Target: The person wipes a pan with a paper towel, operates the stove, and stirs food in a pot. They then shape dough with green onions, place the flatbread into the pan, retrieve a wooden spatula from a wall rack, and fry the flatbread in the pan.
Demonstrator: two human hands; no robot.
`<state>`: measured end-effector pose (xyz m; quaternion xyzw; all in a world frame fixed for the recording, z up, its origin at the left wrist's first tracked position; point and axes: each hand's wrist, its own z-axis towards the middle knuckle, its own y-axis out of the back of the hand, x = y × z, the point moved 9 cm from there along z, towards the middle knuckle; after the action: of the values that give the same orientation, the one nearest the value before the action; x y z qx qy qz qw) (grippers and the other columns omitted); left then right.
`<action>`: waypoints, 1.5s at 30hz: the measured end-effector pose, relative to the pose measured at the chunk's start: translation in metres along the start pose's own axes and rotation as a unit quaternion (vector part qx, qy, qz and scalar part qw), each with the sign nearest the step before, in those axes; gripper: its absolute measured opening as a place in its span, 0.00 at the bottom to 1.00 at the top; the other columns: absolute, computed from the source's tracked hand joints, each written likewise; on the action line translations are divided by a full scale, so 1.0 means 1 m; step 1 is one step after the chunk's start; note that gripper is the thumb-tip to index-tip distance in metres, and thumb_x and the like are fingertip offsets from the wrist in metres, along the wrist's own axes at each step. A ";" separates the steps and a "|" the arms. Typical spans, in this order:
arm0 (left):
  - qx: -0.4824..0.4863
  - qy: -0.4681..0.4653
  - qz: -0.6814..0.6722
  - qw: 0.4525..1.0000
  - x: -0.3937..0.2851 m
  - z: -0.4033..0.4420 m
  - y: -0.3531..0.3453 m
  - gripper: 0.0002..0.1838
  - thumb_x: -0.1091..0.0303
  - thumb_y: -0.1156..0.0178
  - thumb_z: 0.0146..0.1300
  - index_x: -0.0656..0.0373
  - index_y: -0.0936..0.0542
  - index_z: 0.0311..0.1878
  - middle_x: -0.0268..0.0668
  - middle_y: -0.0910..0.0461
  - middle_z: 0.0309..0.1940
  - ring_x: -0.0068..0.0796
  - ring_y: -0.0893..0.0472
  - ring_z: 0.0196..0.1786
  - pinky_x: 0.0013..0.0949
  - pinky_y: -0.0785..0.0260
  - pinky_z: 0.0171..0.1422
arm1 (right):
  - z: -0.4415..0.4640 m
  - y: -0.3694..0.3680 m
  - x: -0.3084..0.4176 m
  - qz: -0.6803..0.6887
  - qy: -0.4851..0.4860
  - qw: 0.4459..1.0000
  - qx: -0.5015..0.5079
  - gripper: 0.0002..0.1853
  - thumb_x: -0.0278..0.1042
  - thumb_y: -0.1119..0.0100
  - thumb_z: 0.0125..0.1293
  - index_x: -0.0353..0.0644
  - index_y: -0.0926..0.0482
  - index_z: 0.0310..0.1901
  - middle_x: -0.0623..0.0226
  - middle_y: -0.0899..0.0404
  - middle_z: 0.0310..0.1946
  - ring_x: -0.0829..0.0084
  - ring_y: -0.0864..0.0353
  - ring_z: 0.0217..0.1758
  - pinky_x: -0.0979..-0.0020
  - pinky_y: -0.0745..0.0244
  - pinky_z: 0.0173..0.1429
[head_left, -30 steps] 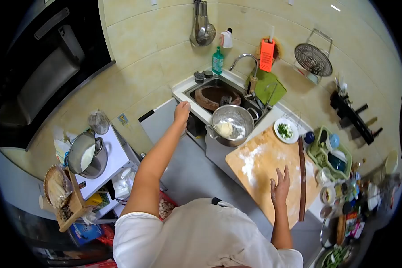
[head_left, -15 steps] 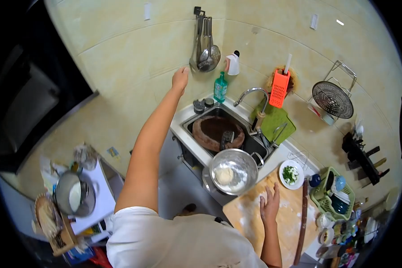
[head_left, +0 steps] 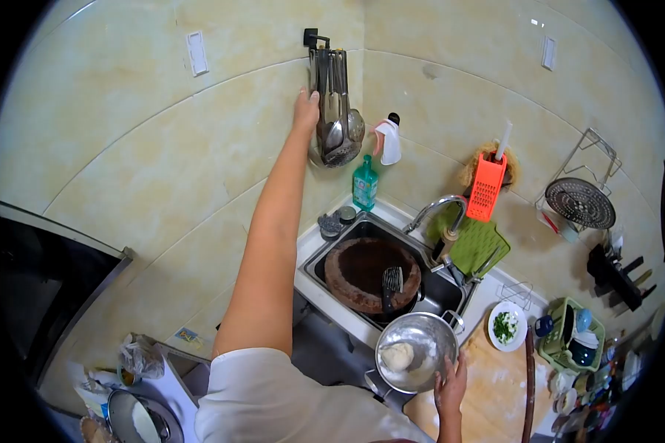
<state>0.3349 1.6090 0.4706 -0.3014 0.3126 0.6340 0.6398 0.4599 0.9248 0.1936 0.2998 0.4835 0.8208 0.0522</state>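
Observation:
My left hand (head_left: 307, 112), arm stretched up, is at the left side of a bunch of metal cooking utensils (head_left: 336, 103) hanging from a black wall hook. Its fingers look curled at the handle of the leftmost utensil; part of that grip is hidden. My right hand (head_left: 451, 384) is open, fingers apart, by the right rim of a two-handled steel pot (head_left: 440, 347); whether it touches the rim is unclear. A pale dough ball (head_left: 397, 356) and loose flour lie in the pot. Beneath the right hand is a floury wooden board (head_left: 488, 399).
Left of the pot, the sink (head_left: 454, 299) holds a large round brown-rimmed vessel (head_left: 340, 269) and a black-handled brush (head_left: 391, 288). A green bottle (head_left: 364, 184) stands behind. Chopped greens fill a white plate (head_left: 521, 332) near a long rolling pin (head_left: 529, 384).
My left hand has gone from below the hanging utensils up to their handles. The right hand has come from over the board to the pot's rim. The view has shifted.

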 end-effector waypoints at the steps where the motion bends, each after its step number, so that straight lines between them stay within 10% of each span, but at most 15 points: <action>1: 0.001 0.005 -0.022 1.000 0.002 0.002 -0.004 0.30 0.60 0.52 0.65 0.69 0.41 0.65 0.56 0.36 0.61 0.50 0.36 0.65 0.37 0.45 0.68 | 0.003 -0.002 0.001 -0.002 0.003 1.000 0.003 0.26 0.20 0.40 0.49 0.39 0.28 0.54 0.44 0.41 0.63 0.46 0.37 0.64 0.58 0.40 0.67; 21: -0.088 -0.049 0.173 0.980 -0.042 -0.012 -0.012 0.28 0.67 0.45 0.59 0.68 0.37 0.61 0.52 0.35 0.58 0.49 0.36 0.62 0.42 0.45 0.67 | 0.026 -0.021 0.027 -0.011 0.015 1.000 0.018 0.27 0.19 0.37 0.44 0.38 0.27 0.51 0.43 0.41 0.63 0.46 0.37 0.64 0.59 0.39 0.66; 31: -0.021 0.008 -0.047 0.999 -0.014 0.026 -0.028 0.29 0.67 0.41 0.57 0.66 0.36 0.61 0.52 0.33 0.58 0.49 0.35 0.62 0.41 0.45 0.68 | 0.024 -0.025 0.027 -0.008 0.002 0.999 0.037 0.26 0.18 0.38 0.45 0.36 0.26 0.51 0.43 0.43 0.64 0.46 0.38 0.65 0.60 0.40 0.67; 45: -0.093 -0.044 0.069 0.992 -0.061 -0.008 -0.045 0.33 0.72 0.46 0.59 0.71 0.47 0.65 0.55 0.44 0.66 0.52 0.46 0.69 0.42 0.57 0.74 | 0.038 -0.032 0.041 -0.004 0.025 0.999 0.037 0.24 0.19 0.37 0.45 0.35 0.25 0.49 0.42 0.41 0.63 0.46 0.38 0.65 0.60 0.40 0.67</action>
<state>0.3793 1.5647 0.5129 -0.3091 0.2443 0.7153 0.5772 0.4408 0.9859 0.1983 0.2792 0.5160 0.8092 0.0323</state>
